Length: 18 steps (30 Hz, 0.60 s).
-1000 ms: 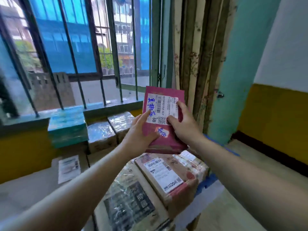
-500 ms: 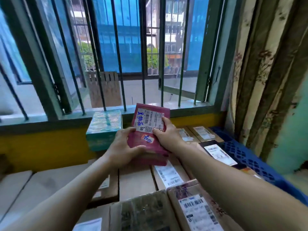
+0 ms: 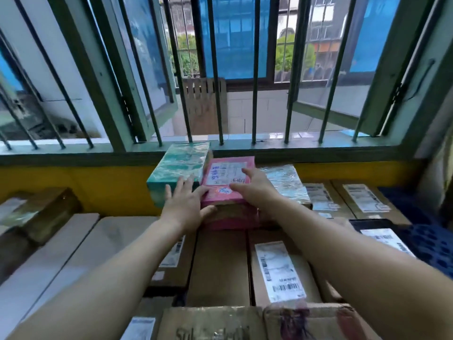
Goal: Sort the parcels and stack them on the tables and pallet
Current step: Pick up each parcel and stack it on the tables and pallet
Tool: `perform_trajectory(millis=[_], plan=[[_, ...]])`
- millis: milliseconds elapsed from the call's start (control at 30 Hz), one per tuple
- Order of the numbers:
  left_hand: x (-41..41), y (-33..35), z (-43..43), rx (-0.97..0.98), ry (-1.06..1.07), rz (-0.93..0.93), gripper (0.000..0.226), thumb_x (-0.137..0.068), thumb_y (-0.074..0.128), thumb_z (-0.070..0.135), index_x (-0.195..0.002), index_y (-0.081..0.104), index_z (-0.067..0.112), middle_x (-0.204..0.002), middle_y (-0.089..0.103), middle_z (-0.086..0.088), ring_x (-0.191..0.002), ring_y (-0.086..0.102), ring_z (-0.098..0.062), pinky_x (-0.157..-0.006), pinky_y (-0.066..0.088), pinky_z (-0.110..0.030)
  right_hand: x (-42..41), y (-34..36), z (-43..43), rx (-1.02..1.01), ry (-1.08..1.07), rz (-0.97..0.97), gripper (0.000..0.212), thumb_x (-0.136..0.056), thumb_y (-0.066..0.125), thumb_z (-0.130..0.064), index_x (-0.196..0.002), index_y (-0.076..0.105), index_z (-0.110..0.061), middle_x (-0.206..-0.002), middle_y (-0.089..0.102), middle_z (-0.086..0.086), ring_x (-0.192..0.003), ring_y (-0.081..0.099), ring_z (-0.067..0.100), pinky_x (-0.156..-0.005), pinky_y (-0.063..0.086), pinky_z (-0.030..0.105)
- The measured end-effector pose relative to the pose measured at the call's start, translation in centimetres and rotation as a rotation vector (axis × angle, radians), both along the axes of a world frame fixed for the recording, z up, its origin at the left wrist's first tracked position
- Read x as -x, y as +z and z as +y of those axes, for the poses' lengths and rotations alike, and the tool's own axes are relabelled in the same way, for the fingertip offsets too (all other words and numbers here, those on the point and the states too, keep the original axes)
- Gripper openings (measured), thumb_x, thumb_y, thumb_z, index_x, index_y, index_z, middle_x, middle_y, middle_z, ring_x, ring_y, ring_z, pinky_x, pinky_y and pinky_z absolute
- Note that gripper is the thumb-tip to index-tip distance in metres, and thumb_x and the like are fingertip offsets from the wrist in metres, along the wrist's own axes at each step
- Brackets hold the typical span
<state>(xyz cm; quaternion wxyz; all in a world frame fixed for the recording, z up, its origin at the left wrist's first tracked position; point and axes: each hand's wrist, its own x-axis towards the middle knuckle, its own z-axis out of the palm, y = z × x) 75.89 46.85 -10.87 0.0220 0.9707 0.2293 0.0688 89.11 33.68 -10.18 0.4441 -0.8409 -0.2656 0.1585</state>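
A pink parcel with a white label and blue handwriting lies flat on the stack of cartons under the window. It sits between a teal wrapped box and a clear-wrapped parcel. My left hand is spread at its front left corner, thumb against the pink front face and fingers reaching onto the teal box. My right hand lies flat on its top right part, fingers stretched out. Neither hand closes around it.
Brown cartons with shipping labels fill the stack in front of me. A blue plastic pallet shows at the right. Long pale boxes and a taped brown parcel lie left. A barred window stands behind.
The pink parcel was held upright in both hands; it has moved forward and down and now lies flat on the stack beside the teal box. Both hands have loosened to flat, spread fingers.
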Motion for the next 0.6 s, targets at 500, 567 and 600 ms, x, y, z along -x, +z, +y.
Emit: perform_trajectory(millis=[500, 567, 600], plan=[[-2.9, 0.0, 0.4, 0.061, 0.183, -0.099, 0.065, -0.085, 0.056, 0.056, -0.142, 0.033, 0.034, -0.144, 0.027, -0.006, -0.136, 0.023, -0.030, -0.110, 0.023, -0.058, -4.0, -0.3, 1.7, 0.176, 0.017, -0.181, 0.074, -0.092, 0.060, -0.050, -0.153, 0.031, -0.020, -0.158, 0.026, 0.008, -0.142, 0.031, 0.029, -0.114, 0.034, 0.044], [-1.1, 0.6, 0.9, 0.151, 0.149, -0.152, 0.067, -0.085, 0.059, 0.053, -0.143, 0.033, 0.032, -0.148, 0.027, -0.005, -0.137, 0.024, -0.029, -0.110, 0.025, -0.056, -2.3, 0.7, 1.5, 0.196, 0.037, -0.313, 0.072, -0.092, 0.058, -0.050, -0.153, 0.032, -0.020, -0.160, 0.024, 0.008, -0.146, 0.024, 0.028, -0.117, 0.027, 0.046], [0.1, 1.0, 1.2, 0.186, 0.131, -0.171, 0.067, -0.086, 0.059, 0.051, -0.144, 0.032, 0.030, -0.149, 0.027, -0.005, -0.138, 0.025, -0.028, -0.111, 0.027, -0.055, -1.1, 1.4, 1.6, 0.176, 0.055, -0.350, 0.071, -0.093, 0.058, -0.049, -0.152, 0.033, -0.020, -0.160, 0.026, 0.008, -0.146, 0.025, 0.028, -0.116, 0.028, 0.046]])
